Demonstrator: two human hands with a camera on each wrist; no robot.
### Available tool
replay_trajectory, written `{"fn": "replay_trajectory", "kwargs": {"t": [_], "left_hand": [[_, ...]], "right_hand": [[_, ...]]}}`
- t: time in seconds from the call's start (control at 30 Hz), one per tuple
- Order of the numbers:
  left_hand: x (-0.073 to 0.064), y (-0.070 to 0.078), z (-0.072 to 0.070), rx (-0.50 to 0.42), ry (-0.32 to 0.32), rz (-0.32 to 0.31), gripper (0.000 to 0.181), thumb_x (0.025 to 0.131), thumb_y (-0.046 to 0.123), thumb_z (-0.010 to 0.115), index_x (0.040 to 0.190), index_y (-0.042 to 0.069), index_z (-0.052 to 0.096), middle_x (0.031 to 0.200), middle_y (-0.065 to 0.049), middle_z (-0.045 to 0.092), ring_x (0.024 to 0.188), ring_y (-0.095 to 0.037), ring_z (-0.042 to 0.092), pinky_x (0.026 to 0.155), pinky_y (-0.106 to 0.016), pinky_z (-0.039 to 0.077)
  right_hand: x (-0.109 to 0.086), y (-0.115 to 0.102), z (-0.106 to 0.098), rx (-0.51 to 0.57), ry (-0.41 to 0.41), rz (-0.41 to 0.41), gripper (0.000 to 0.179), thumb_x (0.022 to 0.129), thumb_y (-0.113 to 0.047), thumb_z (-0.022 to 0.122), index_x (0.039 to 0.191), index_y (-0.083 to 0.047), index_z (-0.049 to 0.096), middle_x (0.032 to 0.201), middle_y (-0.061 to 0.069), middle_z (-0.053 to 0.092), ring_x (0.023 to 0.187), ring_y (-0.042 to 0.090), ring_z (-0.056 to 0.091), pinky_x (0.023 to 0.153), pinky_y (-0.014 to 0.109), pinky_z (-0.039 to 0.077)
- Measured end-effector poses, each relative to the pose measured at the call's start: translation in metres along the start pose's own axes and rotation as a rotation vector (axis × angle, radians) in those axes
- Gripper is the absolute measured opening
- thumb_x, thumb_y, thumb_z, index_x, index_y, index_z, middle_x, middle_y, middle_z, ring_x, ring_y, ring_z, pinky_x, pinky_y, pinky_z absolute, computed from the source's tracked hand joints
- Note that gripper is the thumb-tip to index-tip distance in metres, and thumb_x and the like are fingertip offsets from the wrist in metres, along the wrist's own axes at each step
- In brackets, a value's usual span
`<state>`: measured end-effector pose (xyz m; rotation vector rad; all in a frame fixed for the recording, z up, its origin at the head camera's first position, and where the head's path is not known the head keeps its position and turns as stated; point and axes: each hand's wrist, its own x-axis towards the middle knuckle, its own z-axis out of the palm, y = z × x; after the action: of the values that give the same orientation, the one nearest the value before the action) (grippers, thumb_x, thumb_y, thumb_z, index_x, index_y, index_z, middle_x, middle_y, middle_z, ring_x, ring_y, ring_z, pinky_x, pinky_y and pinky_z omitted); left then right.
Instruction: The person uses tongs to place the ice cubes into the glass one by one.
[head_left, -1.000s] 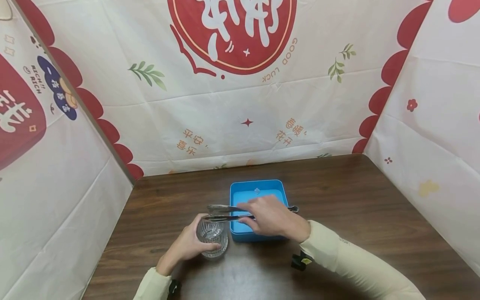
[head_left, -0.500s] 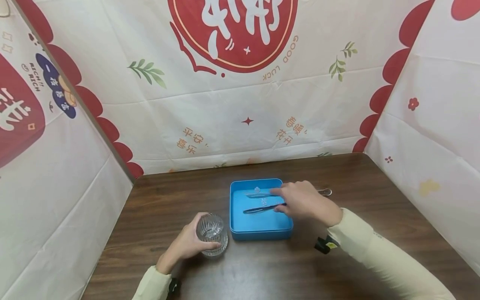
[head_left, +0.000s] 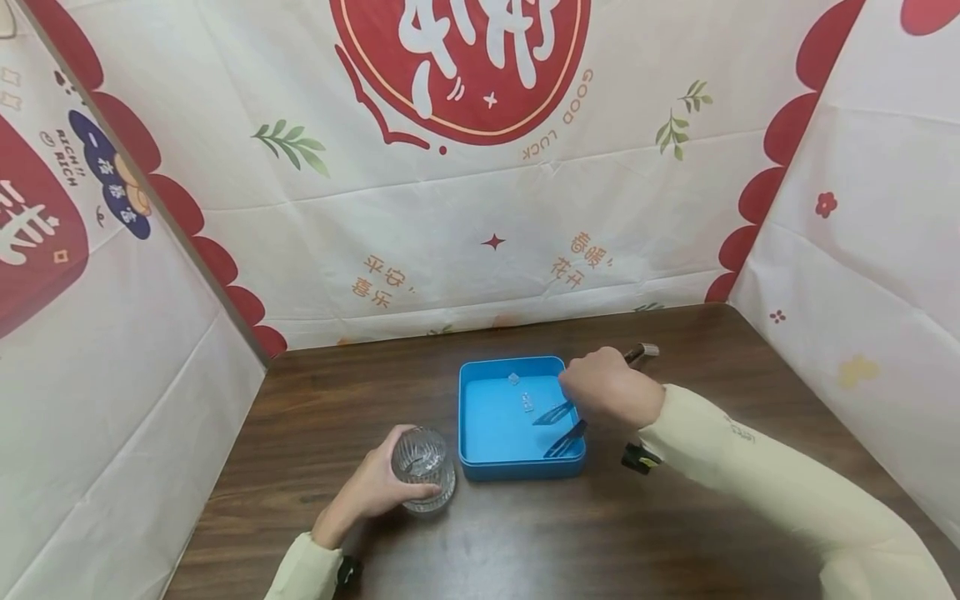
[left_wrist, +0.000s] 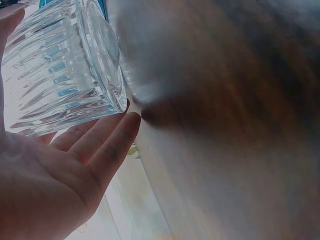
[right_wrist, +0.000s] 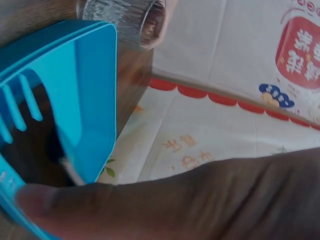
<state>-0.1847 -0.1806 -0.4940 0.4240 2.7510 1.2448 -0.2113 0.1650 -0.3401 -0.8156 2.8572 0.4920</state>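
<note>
My left hand holds a ribbed clear glass upright on the table, thumb on the near side and fingers round the far side. In the left wrist view the fingers lie along the glass. What is inside it I cannot tell. My right hand grips metal tongs at the right edge of a blue tray. Their two arms stand apart, tips pointing down into the tray. Small clear cubes lie on the tray floor, with another clear cube near the back.
The brown wooden table meets a printed white cloth backdrop behind, with cloth walls at left and right. The tray's raised wall stands just right of the glass.
My right hand has carried the tongs from above the glass rightward over the tray, then turned them so the tips point down-left. The left hand and glass have stayed in place.
</note>
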Motion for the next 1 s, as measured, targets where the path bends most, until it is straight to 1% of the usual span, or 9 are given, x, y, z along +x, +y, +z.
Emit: {"fn": "replay_trajectory", "kwargs": {"t": [0.17, 0.3, 0.5, 0.57, 0.67, 0.73, 0.83, 0.9, 1.0], "left_hand": [[0.0, -0.001, 0.001, -0.005, 0.0, 0.003, 0.089, 0.06, 0.047, 0.093, 0.132, 0.022, 0.046, 0.108, -0.006, 0.066, 0.093, -0.019, 0.063, 0.082, -0.04, 0.051], [0.0, -0.002, 0.002, -0.01, -0.005, 0.001, 0.089, 0.061, 0.048, 0.092, 0.132, 0.022, 0.046, 0.109, -0.006, 0.066, 0.094, -0.018, 0.063, 0.083, -0.04, 0.051], [0.001, -0.003, 0.0, -0.002, -0.001, 0.003, 0.09, 0.06, 0.048, 0.093, 0.132, 0.022, 0.046, 0.108, -0.006, 0.066, 0.093, -0.017, 0.063, 0.082, -0.039, 0.051], [0.002, -0.002, -0.002, -0.002, 0.001, 0.006, 0.09, 0.06, 0.047, 0.093, 0.132, 0.021, 0.046, 0.108, -0.006, 0.066, 0.093, -0.017, 0.063, 0.082, -0.039, 0.051], [0.002, -0.001, -0.004, -0.007, 0.002, 0.004, 0.089, 0.06, 0.046, 0.093, 0.132, 0.021, 0.046, 0.108, -0.006, 0.066, 0.093, -0.017, 0.063, 0.082, -0.039, 0.052], [0.002, -0.001, -0.004, -0.006, 0.001, 0.002, 0.09, 0.06, 0.046, 0.093, 0.132, 0.021, 0.046, 0.108, -0.006, 0.066, 0.093, -0.017, 0.063, 0.082, -0.039, 0.052], [0.002, -0.002, -0.003, 0.001, -0.002, -0.004, 0.09, 0.061, 0.047, 0.093, 0.133, 0.021, 0.046, 0.109, -0.006, 0.066, 0.093, -0.017, 0.063, 0.082, -0.039, 0.052], [0.002, -0.002, -0.002, 0.004, -0.008, -0.013, 0.091, 0.061, 0.048, 0.092, 0.134, 0.02, 0.045, 0.109, -0.007, 0.066, 0.093, -0.017, 0.063, 0.082, -0.039, 0.052], [0.0, -0.001, -0.001, 0.005, -0.014, -0.023, 0.092, 0.061, 0.048, 0.092, 0.135, 0.02, 0.044, 0.11, -0.007, 0.066, 0.094, -0.018, 0.063, 0.081, -0.039, 0.052]], "right_hand": [[0.002, -0.011, -0.007, -0.112, -0.094, 0.016, 0.03, 0.072, -0.027, 0.089, 0.083, -0.006, 0.069, 0.064, 0.006, 0.06, 0.055, 0.018, 0.055, 0.056, 0.031, 0.054], [0.006, -0.017, 0.0, -0.112, -0.106, 0.02, 0.028, 0.073, -0.024, 0.088, 0.084, -0.006, 0.069, 0.067, 0.007, 0.062, 0.056, 0.019, 0.056, 0.058, 0.031, 0.055], [0.011, -0.016, 0.015, -0.062, -0.046, -0.007, 0.019, 0.077, -0.02, 0.084, 0.084, -0.009, 0.071, 0.064, 0.003, 0.057, 0.054, 0.016, 0.05, 0.052, 0.026, 0.048], [0.013, -0.015, 0.018, -0.016, -0.04, -0.03, 0.019, 0.077, -0.022, 0.084, 0.087, -0.011, 0.072, 0.066, 0.001, 0.058, 0.056, 0.015, 0.049, 0.051, 0.025, 0.046], [0.018, -0.013, 0.023, 0.089, -0.047, -0.07, 0.021, 0.079, -0.024, 0.083, 0.095, -0.014, 0.076, 0.074, 0.0, 0.064, 0.06, 0.015, 0.051, 0.055, 0.025, 0.045], [0.021, -0.014, 0.027, 0.156, -0.042, -0.098, 0.028, 0.079, -0.028, 0.083, 0.103, -0.016, 0.077, 0.083, 0.0, 0.07, 0.065, 0.014, 0.053, 0.058, 0.026, 0.046], [0.026, -0.017, 0.035, 0.199, -0.007, -0.122, 0.033, 0.082, -0.033, 0.081, 0.111, -0.018, 0.076, 0.09, 0.0, 0.073, 0.064, 0.013, 0.053, 0.058, 0.026, 0.046], [0.029, -0.018, 0.041, 0.19, 0.03, -0.122, 0.033, 0.084, -0.036, 0.079, 0.112, -0.018, 0.076, 0.084, -0.001, 0.071, 0.061, 0.013, 0.052, 0.055, 0.026, 0.043], [0.032, -0.017, 0.046, 0.165, 0.078, -0.078, 0.03, 0.086, -0.036, 0.076, 0.11, -0.017, 0.075, 0.073, -0.002, 0.065, 0.056, 0.013, 0.048, 0.05, 0.025, 0.038]]}}
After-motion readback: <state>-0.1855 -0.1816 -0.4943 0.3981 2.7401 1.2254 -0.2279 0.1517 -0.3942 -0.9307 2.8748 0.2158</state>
